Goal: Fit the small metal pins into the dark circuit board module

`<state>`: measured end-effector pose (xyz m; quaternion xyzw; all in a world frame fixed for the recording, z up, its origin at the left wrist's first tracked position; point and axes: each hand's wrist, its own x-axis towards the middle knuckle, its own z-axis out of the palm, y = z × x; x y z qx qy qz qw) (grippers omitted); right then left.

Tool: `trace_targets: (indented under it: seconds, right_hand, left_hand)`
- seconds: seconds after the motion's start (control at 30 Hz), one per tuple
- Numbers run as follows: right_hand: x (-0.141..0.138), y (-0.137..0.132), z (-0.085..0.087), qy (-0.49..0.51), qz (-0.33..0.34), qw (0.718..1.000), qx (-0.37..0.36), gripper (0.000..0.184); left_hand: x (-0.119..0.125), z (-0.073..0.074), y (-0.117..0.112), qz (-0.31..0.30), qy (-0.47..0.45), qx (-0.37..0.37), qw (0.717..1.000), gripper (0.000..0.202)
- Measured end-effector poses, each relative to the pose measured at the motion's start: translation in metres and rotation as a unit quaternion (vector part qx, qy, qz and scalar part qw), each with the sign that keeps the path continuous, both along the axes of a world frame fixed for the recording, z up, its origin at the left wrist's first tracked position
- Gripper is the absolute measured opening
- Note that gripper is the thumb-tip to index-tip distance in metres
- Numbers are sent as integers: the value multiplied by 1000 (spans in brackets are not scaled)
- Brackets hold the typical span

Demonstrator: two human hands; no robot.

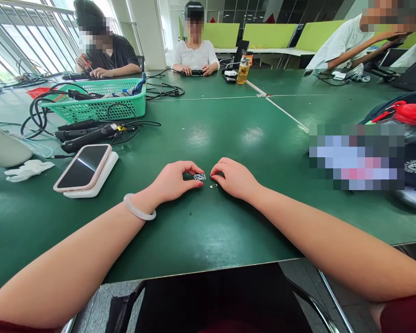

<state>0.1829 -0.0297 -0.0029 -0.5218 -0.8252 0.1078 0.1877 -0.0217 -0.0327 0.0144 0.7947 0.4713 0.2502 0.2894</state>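
Small circuit board (200, 176) on the green worktop (229, 120), right of the phone (83, 167), pinched by the left hand (175, 181); right hand (234, 178) curled just beside it, grip indeterminate, over a tiny metal part (213, 186): apparently a fine fitting step, next demanding precise fingertip placement.

Both arms are reaching forward, bare forearms converging toward centre. Left hand (175, 181) is resting on its side, thumb and forefinger pinching together, tips pointing right, other fingers curling under. Right hand (234, 178) is sitting knuckles-up, fingers curling down, thumb and forefinger tips nearly meeting, pointing left. The two hands are facing each other, just apart. Both wrists are lying low on the surface (208, 138).
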Motion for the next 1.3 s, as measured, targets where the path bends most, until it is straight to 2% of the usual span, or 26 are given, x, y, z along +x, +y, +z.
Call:
trace_targets:
  seconds: [0.33,0.67,0.77,0.87,1.03,1.17,1.3]
  right_hand:
    - [-8,-14,8,119,47,991,51,6]
    - [-8,-13,7,136,53,987,73,8]
    - [-7,-14,7,132,52,986,89,7]
    - [-6,-15,7,131,58,983,111,9]
    - [-4,-18,11,107,82,982,136,22]
    - [2,-16,15,79,56,989,110,24]
    - [8,-12,14,-19,67,997,13,14]
  left_hand:
    - [0,-1,0,15,-3,20,1000,30]
    - [2,-1,0,14,-53,-3,998,32]
    - [2,0,-1,-4,-82,-25,996,32]
    - [4,3,-1,-12,-129,-77,989,34]
    - [3,4,0,-3,-183,-154,971,35]
    - [2,3,2,10,-189,-155,970,36]
    - [2,3,1,20,-166,-146,975,36]
